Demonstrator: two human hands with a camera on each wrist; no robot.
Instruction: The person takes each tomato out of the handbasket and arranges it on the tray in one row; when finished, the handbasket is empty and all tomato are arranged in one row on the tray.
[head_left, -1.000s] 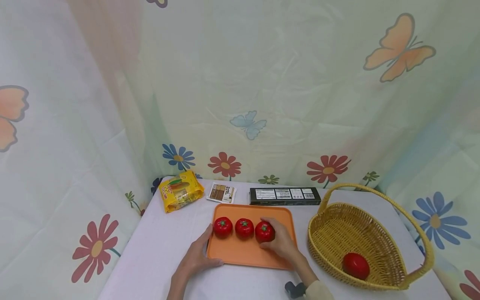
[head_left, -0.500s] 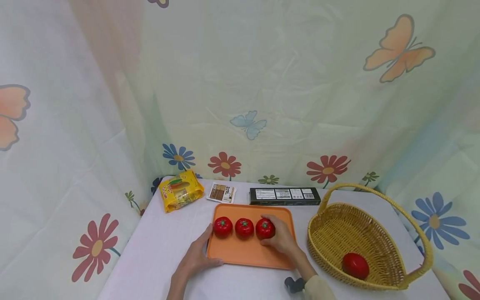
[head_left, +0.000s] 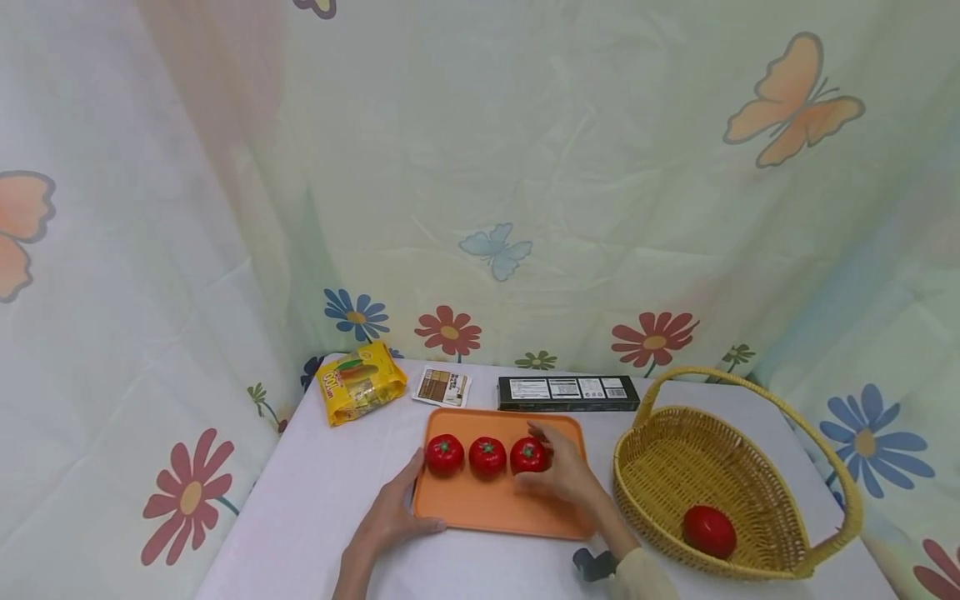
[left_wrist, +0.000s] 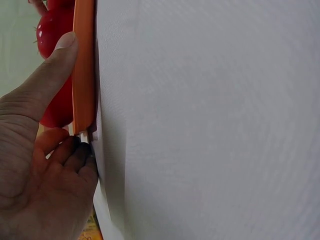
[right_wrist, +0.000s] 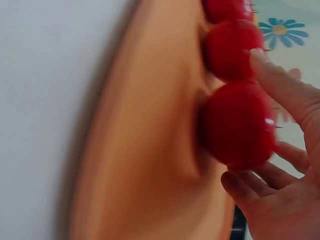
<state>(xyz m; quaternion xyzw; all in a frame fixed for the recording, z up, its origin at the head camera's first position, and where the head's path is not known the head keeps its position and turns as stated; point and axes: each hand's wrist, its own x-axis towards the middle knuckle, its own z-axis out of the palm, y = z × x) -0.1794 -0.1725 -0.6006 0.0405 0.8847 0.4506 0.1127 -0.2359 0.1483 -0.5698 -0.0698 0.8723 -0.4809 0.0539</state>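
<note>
Right hand at rightmost of three round, glossy red tomatoes with green stem tops: right tomato, middle tomato, left tomato. All three in a row on rectangular orange tray. Right grip apart: thumb and fingers spread about right tomato, thumb looks clear of it; can't tell if fingers touch. Left hand at tray's near left corner, grip apart, thumb against near rim, fingers by left side. Tan woven basket with arched handle right of tray, smooth red oval object inside. Behind tray: long black box, small white-and-brown packet; shiny yellow bag farther left. All on white cloth-covered bench.
</note>
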